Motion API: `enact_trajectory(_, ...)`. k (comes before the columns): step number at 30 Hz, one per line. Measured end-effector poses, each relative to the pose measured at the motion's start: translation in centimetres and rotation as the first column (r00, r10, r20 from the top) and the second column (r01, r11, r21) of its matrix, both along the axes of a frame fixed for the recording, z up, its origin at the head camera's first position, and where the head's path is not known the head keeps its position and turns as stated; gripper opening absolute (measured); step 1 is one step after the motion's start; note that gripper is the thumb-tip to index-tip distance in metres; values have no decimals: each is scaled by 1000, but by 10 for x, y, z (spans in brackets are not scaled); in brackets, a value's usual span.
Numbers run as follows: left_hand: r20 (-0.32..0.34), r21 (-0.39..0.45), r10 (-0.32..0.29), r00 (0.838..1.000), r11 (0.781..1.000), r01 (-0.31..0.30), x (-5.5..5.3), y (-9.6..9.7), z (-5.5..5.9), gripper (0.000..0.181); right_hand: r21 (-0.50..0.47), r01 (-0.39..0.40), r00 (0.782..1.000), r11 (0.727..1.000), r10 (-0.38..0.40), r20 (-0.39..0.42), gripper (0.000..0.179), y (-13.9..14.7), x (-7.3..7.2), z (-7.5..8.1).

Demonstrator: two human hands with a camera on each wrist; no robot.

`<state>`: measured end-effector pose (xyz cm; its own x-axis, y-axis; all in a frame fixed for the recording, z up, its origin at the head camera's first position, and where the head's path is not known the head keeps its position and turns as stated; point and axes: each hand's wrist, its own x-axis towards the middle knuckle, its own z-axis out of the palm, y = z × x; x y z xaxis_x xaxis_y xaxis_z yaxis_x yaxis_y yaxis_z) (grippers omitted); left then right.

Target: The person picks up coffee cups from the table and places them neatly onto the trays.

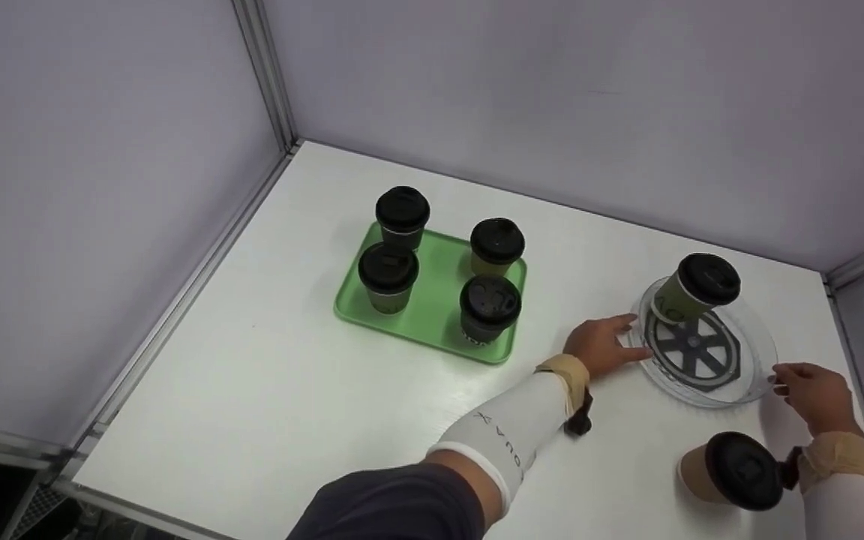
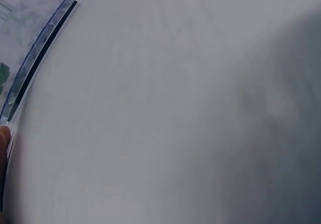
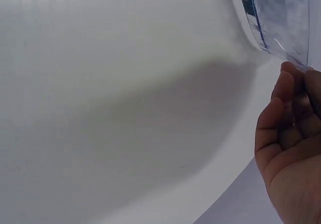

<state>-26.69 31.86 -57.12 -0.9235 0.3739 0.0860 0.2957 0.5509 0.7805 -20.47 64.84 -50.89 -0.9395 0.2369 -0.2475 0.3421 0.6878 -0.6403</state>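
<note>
A clear round dish [image 1: 758, 349] with a dark spoked base stands on the white table at the right. One lidded paper cup [image 1: 691, 289] stands on its far left part. My left hand [image 1: 603, 346] is at the dish's left side, thumb and fingers spread along the wall; only fingertips [image 2: 4, 136] show in the left wrist view. At the right side, my right hand [image 1: 814, 394] pinches the rim between thumb and fingers, as the right wrist view also shows [image 3: 288, 128]. Another lidded cup [image 1: 732, 472] stands nearer me, beside the right wrist.
A green tray [image 1: 436, 289] lies left of the dish, bearing several black-lidded cups, among them a front right cup [image 1: 490, 307] and a back left cup [image 1: 402, 214]. Grey walls [image 1: 552, 97] bound the table [image 1: 252, 390] at the back and sides.
</note>
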Motion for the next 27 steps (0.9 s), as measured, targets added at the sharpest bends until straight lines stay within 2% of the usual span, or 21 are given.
enact_trajectory(3, -6, -2, -2, 1000, 1000, 2, -1, 0, -4, 68, -18, 16, 1000, 1000, -16, 6, 54, -3, 4, -5)
enact_trajectory(8, -22, 3, 10, 1000, 1000, -10, -4, 0, -9, 66, 7, -24, 1000, 1000, 24, -6, 50, -6, 8, -5)
enact_trajectory(13, -31, 8, 18, 999, 1000, -18, -5, 0, -9, 66, 28, -46, 999, 999, 46, -5, 50, -9, 13, -2)
enact_trajectory(20, -43, -4, 9, 999, 1000, -9, -2, 0, -7, 65, -60, 65, 998, 996, -65, 2, 45, -17, 26, -9)
enact_trajectory(27, -29, -12, -3, 1000, 1000, 2, 0, 1, -4, 65, -26, 100, 995, 995, -101, -11, 42, -27, 37, -7)
